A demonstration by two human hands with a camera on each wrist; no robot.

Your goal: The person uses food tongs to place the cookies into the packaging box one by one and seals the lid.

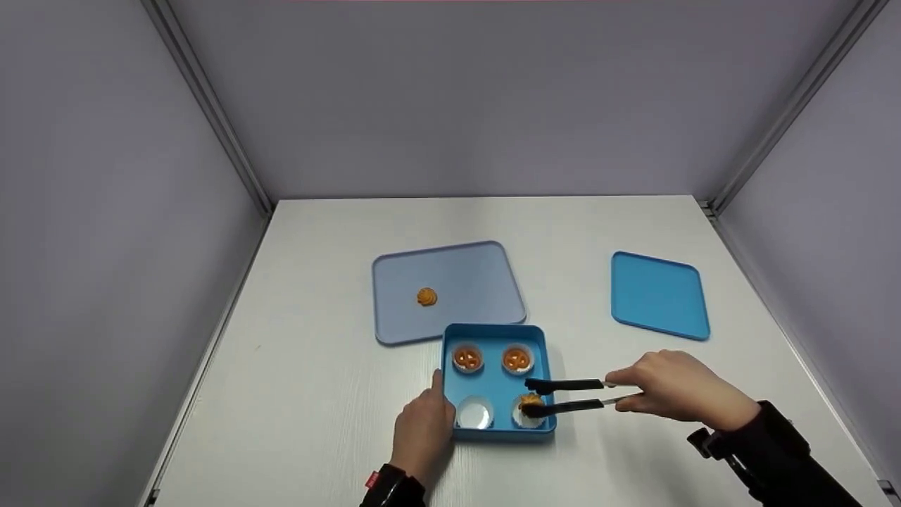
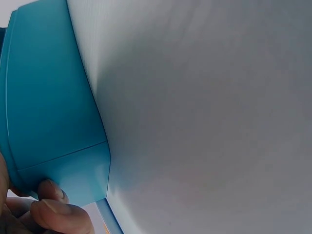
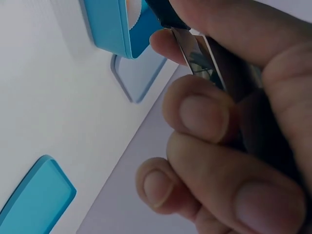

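Note:
A square blue box (image 1: 498,332) sits near the table's front, with white paper cups inside. The two far cups (image 1: 467,358) each hold an orange pastry; the near-left cup (image 1: 474,414) is empty. My right hand (image 1: 677,386) grips black-tipped tongs (image 1: 566,396), whose tips lie spread over an orange pastry (image 1: 530,403) in the near-right cup. My left hand (image 1: 423,429) rests against the box's left near corner (image 2: 58,161), fingertips (image 2: 51,191) touching its wall. In the right wrist view the fingers (image 3: 204,109) curl around the metal tongs (image 3: 192,53).
A pale purple tray (image 1: 479,282) behind the box carries one orange pastry (image 1: 426,297). A blue lid (image 1: 659,294) lies flat at the right. Grey walls enclose the white table (image 1: 317,394) on three sides.

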